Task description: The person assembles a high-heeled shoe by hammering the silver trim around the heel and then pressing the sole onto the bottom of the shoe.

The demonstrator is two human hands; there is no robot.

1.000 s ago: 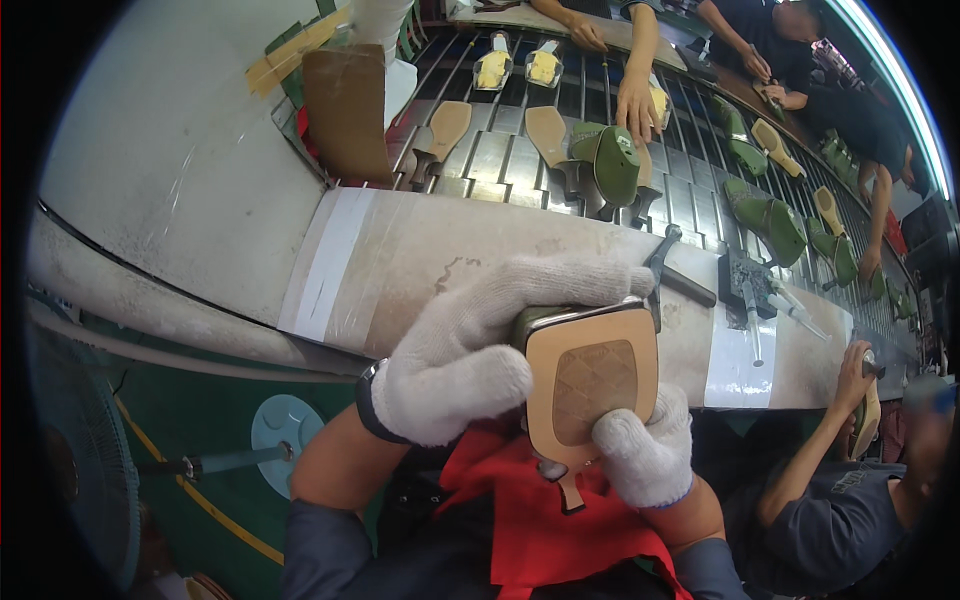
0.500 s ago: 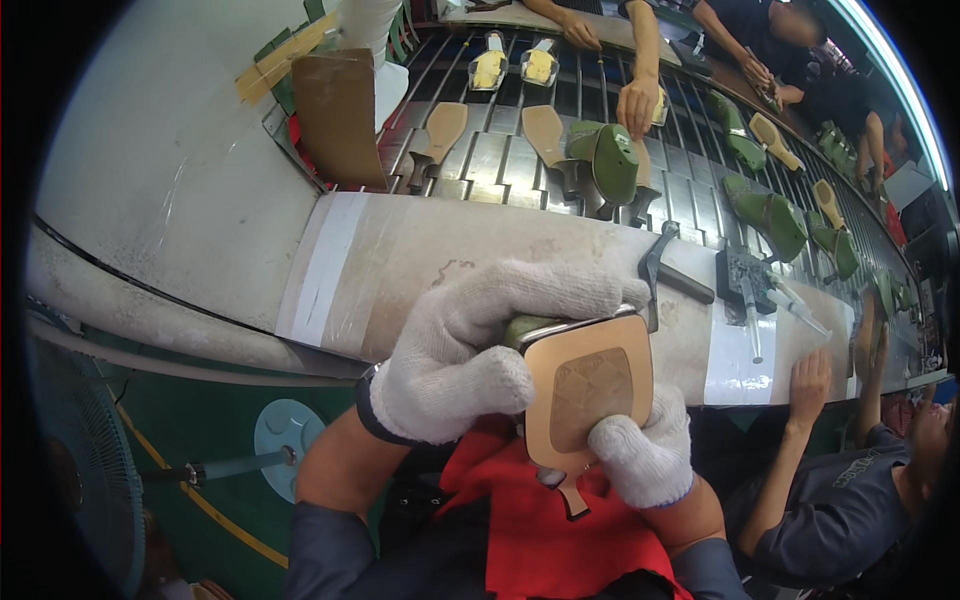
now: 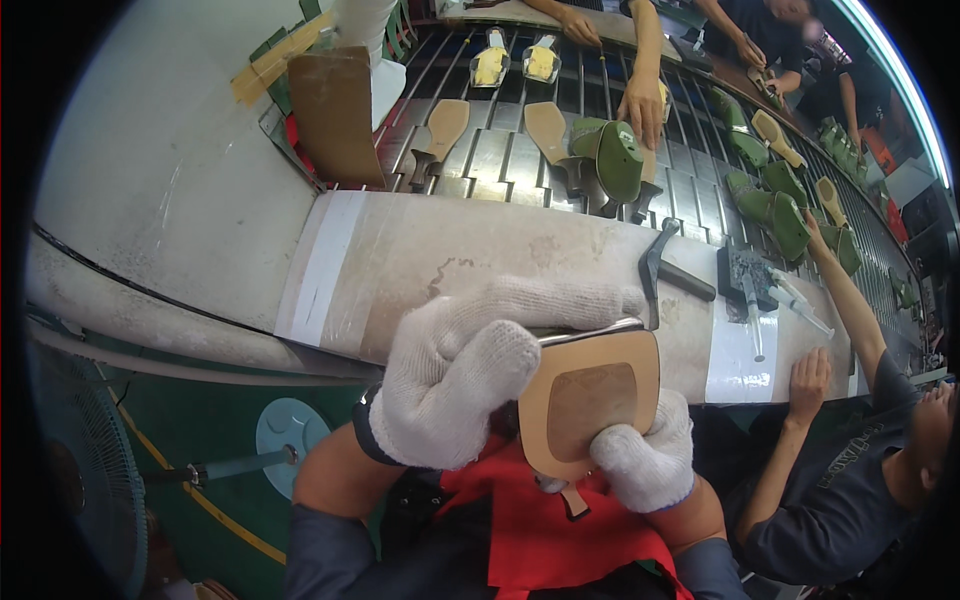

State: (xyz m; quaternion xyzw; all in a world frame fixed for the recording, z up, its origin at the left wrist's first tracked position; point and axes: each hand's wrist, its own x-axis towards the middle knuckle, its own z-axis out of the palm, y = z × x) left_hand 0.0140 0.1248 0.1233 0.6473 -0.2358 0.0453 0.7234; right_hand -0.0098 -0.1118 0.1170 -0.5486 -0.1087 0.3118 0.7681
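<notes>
Shoe (image 3: 590,400), sole up and tan, sits gripped between both white-gloved hands just off the near edge of the workbench (image 3: 420,270); left hand (image 3: 455,375) wraps its left side with fingers laid over the top; right hand (image 3: 645,460) clamps its lower right corner; a hammer (image 3: 665,265) lies on the bench toward its right end, beside glue syringes (image 3: 775,300); green shoes (image 3: 615,165) stand on the conveyor (image 3: 500,150) beyond the far edge.

White knit gloves on left grip (image 3: 455,375), right grip (image 3: 645,462); dark sleeves, red apron.
</notes>
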